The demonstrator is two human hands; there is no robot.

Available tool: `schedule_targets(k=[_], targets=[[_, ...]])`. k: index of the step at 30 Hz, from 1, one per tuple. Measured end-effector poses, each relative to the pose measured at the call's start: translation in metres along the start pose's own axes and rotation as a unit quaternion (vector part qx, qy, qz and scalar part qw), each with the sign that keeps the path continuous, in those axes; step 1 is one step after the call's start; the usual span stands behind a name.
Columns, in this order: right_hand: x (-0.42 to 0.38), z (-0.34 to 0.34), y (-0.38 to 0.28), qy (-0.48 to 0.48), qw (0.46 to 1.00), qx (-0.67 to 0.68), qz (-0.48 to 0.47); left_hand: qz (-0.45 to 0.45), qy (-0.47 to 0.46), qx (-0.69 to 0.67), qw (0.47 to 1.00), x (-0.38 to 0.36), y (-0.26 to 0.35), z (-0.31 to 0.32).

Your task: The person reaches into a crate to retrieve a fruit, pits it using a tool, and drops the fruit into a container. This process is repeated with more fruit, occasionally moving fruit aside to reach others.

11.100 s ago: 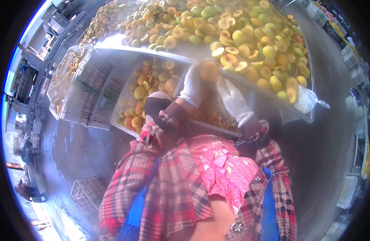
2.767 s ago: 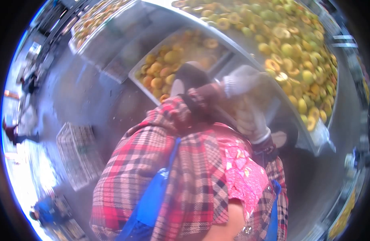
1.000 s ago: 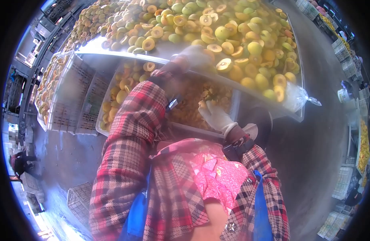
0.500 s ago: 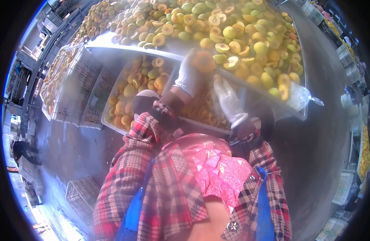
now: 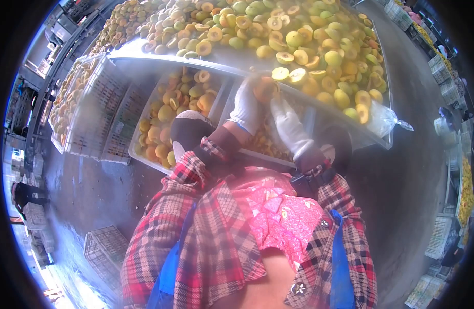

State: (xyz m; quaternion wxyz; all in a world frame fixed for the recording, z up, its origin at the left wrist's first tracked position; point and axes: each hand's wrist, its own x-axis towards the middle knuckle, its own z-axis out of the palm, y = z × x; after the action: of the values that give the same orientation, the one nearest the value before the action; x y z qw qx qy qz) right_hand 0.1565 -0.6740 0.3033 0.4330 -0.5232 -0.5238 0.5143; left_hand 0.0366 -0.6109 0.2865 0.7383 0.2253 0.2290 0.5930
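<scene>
My left hand (image 5: 246,107), in a white glove, is closed around an orange-yellow peach half (image 5: 265,89) in the upper middle of the view. Against the right side of this fruit are the fingers of my right hand (image 5: 291,126), also gloved and pinched together. Whatever the right fingers grip is too small and blurred to make out. Below both hands, a crate holds small brownish pieces (image 5: 270,141), partly hidden by the gloves. The sloping metal table (image 5: 224,59) in front carries a large heap of halved yellow-green peaches (image 5: 298,38).
Left of my hands stands a crate of peaches (image 5: 159,123). Farther left, stacked white crates (image 5: 87,108) hold more fruit. A tied plastic bag (image 5: 383,122) hangs at the table's right corner. An overturned-looking crate (image 5: 105,250) lies on the floor, and a person (image 5: 28,195) is at far left.
Both hands have shifted slightly down, closer to my body, with the peach half still in the left. The fruit's cut face is less visible now.
</scene>
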Motion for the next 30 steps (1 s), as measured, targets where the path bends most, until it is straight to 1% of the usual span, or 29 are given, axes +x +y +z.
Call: schedule_targets(k=[2,3,4,5,6,7,8,9,10,11,12,14,15,16,17,18,19,21,22,23,24,25,26,27,28,29,30], targets=[[0.004,0.005,0.011,0.037,0.988,-0.022,-0.149,0.007,0.018,0.016,1.000,-0.004,-0.005,0.003],[0.004,0.002,0.017,0.036,0.988,-0.022,-0.149,0.032,0.030,0.054,0.998,-0.006,-0.008,0.003],[-0.002,-0.001,0.005,0.008,0.997,-0.027,-0.066,0.057,0.042,0.093,0.993,-0.009,-0.011,0.002],[-0.005,-0.001,-0.002,-0.019,0.999,-0.031,0.018,0.057,0.043,0.092,0.993,-0.011,-0.014,0.002],[-0.005,0.000,0.001,-0.019,0.999,-0.031,0.018,0.083,0.049,0.108,0.990,-0.012,-0.016,0.001],[-0.004,0.001,0.008,-0.008,0.998,-0.033,-0.054,0.110,0.054,0.123,0.985,-0.012,-0.017,0.000],[-0.002,0.003,0.016,0.003,0.991,-0.035,-0.126,0.111,0.054,0.123,0.985,-0.011,-0.018,-0.003],[0.001,0.004,0.027,0.002,0.991,-0.035,-0.126,0.130,0.050,0.185,0.973,-0.008,-0.019,-0.007],[0.002,0.005,0.030,-0.013,0.985,-0.028,-0.170,0.148,0.047,0.246,0.957,-0.006,-0.019,-0.010],[0.004,0.006,0.033,-0.028,0.976,-0.021,-0.214,0.149,0.048,0.246,0.957,-0.002,-0.017,-0.015],[0.002,0.004,0.036,-0.030,0.976,-0.021,-0.213,0.139,0.039,0.251,0.957,0.002,-0.014,-0.020],[-0.014,0.004,0.011,-0.003,0.994,-0.096,-0.056,0.129,0.032,0.257,0.957,-0.004,-0.005,-0.011],[-0.012,0.005,0.020,-0.005,0.994,-0.097,-0.056,0.067,0.059,0.176,0.980,-0.008,-0.002,-0.005],[-0.009,0.006,0.036,-0.021,0.987,-0.070,-0.140,0.004,0.085,0.094,0.992,-0.015,0.004,0.005],[-0.009,0.007,0.040,-0.037,0.973,-0.042,-0.223,0.004,0.086,0.094,0.992,-0.021,0.004,0.012],[-0.008,0.006,0.044,-0.038,0.973,-0.042,-0.222,0.075,0.096,0.186,0.975,-0.028,0.002,0.019],[-0.009,0.006,0.039,-0.057,0.975,-0.024,-0.212,0.147,0.104,0.275,0.945,-0.031,0.002,0.024],[-0.011,0.003,0.031,-0.078,0.976,-0.006,-0.203,0.137,0.107,0.270,0.947,-0.031,0.008,0.021],[-0.018,0.002,0.018,-0.105,0.989,0.060,-0.084,0.065,0.066,0.242,0.966,-0.026,0.015,0.012],[-0.023,0.001,0.009,-0.130,0.983,0.124,0.036,-0.008,0.025,0.212,0.977,-0.020,0.019,0.005],[-0.026,0.000,0.005,-0.132,0.983,0.122,0.038,-0.034,0.063,0.082,0.994,-0.014,0.011,0.004],[-0.029,0.000,0.003,-0.141,0.978,0.138,0.067,-0.033,0.065,0.080,0.994,-0.018,0.013,0.005],[-0.031,-0.003,0.001,-0.147,0.972,0.154,0.096,-0.017,0.042,0.130,0.991,-0.021,0.012,0.008],[-0.031,-0.003,0.002,-0.149,0.972,0.153,0.098,-0.001,0.018,0.179,0.984,-0.024,0.013,0.009],[-0.032,-0.004,0.005,-0.159,0.968,0.155,0.113,0.000,0.022,0.176,0.984,-0.028,0.013,0.011],[-0.031,-0.003,0.006,-0.173,0.964,0.156,0.127,0.057,0.015,0.309,0.949,-0.031,0.013,0.014],[-0.030,-0.004,0.004,-0.184,0.916,0.248,0.254,0.114,0.012,0.438,0.891,-0.033,0.018,0.016]])
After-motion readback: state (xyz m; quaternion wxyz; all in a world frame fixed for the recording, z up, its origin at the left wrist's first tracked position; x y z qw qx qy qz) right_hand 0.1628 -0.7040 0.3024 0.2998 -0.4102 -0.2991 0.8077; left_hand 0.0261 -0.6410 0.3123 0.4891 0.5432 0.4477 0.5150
